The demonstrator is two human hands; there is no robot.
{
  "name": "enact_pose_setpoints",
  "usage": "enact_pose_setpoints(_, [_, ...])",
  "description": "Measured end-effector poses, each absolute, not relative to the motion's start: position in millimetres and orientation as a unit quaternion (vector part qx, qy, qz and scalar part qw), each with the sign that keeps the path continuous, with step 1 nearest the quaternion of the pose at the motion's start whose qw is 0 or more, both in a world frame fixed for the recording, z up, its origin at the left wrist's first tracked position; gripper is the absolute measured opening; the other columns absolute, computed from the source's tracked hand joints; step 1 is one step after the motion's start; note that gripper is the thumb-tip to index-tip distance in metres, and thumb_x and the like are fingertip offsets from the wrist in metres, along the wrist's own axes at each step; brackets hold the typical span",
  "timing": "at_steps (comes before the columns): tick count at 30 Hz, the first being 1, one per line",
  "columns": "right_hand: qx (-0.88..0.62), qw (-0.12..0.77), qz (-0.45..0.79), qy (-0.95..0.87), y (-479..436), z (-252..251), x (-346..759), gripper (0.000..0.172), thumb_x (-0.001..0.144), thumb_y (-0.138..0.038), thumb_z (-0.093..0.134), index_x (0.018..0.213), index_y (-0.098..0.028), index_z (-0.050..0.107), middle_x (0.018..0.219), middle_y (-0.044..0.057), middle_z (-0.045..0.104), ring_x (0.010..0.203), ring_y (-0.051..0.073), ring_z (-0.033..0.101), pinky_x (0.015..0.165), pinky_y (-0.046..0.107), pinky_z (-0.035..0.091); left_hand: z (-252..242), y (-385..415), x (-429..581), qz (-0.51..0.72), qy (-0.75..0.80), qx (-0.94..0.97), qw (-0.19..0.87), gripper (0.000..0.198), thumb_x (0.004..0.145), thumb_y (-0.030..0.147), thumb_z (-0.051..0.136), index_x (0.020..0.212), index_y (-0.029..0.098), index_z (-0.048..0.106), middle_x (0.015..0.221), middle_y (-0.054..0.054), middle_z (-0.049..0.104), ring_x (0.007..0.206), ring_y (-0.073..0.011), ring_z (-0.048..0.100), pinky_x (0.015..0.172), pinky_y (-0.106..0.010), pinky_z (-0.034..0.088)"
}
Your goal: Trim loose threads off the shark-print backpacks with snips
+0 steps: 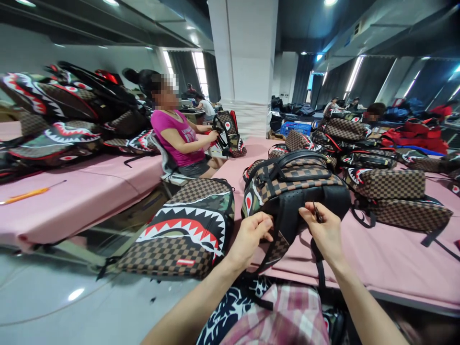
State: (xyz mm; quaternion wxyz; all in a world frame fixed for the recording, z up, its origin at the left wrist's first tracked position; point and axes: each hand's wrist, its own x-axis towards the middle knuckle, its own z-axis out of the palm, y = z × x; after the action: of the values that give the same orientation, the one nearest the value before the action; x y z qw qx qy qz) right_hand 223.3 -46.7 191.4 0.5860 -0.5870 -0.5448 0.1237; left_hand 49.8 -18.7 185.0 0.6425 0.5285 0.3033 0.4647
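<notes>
Left hand [256,229]: at backpack [302,191] | right hand [326,231]: dark tool [317,213], perhaps snips

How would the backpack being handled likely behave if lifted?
The backpack would probably hold its shape, since it bulges rather than lying flat. The narrow strap below it would likely swing, as it hangs past the table.

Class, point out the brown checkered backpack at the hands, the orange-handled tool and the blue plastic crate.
Brown checkered backpack [290,189]: head view, checkered panel.
Orange-handled tool [30,194]: head view, handle.
Blue plastic crate [295,129]: head view, side wall.
</notes>
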Motion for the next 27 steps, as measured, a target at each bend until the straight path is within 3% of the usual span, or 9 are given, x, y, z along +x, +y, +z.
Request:
enact_pose_setpoints(5, [-0.581,0.469,-0.157,-0.647,-78,180,227,0.042,0.077,-0.041,0.062,0.109,-0.017,0.055,0.088,0.007,0.065,0.071,0.017,0.060,0.063,0.027,0.044,188,-20,49,0.450,0.296,0.508,0.672,0.032,0.069,0.040,0.066,0.064,0.013,0.050,0.071,0.002,0.046,0.061,-0.0056,0.045,0.058,-0.018,0.048])
enact_pose_setpoints(8, [-0.545,0.413,-0.251,-0.686,-93,179,225,0.027,0.082,-0.031,0.058,0.104,-0.016,0.055,0.090,0.009,0.065,0.077,0.019,0.060,0.067,0.028,0.042,188,-21,49,0.458,0.305,0.516,0.657,0.033,0.068,0.041,0.067,0.064,0.012,0.051,0.071,0.003,0.044,0.062,-0.0054,0.043,0.061,-0.020,0.050])
enact_pose_setpoints(11, [-0.503,0.392,-0.274,-0.720,-92,183,221,0.012,0.083,-0.024,0.057,0.092,-0.017,0.060,0.084,0.007,0.066,0.076,0.018,0.059,0.069,0.029,0.039,188,-22,50,0.459,0.311,0.527,0.644,0.033,0.068,0.042,0.067,0.064,0.012,0.051,0.071,0.002,0.045,0.061,-0.0055,0.043,0.060,-0.019,0.050])
enact_pose_setpoints(21, [-0.462,0.370,-0.311,-0.743,-77,192,218,0.007,0.081,-0.019,0.061,0.087,-0.018,0.064,0.077,0.003,0.068,0.066,0.013,0.056,0.066,0.031,0.032,191,-27,53,0.447,0.318,0.547,0.632,0.034,0.069,0.042,0.065,0.062,0.013,0.049,0.071,0.002,0.045,0.059,-0.0059,0.046,0.059,-0.020,0.049])
enact_pose_setpoints(27, [-0.471,0.427,-0.210,-0.743,-76,190,228,0.004,0.081,-0.018,0.059,0.085,-0.018,0.061,0.075,0.003,0.065,0.071,0.015,0.058,0.066,0.030,0.038,192,-22,47,0.434,0.280,0.523,0.678,0.038,0.069,0.047,0.066,0.062,0.013,0.051,0.067,0.002,0.046,0.060,-0.0066,0.045,0.064,-0.023,0.050])
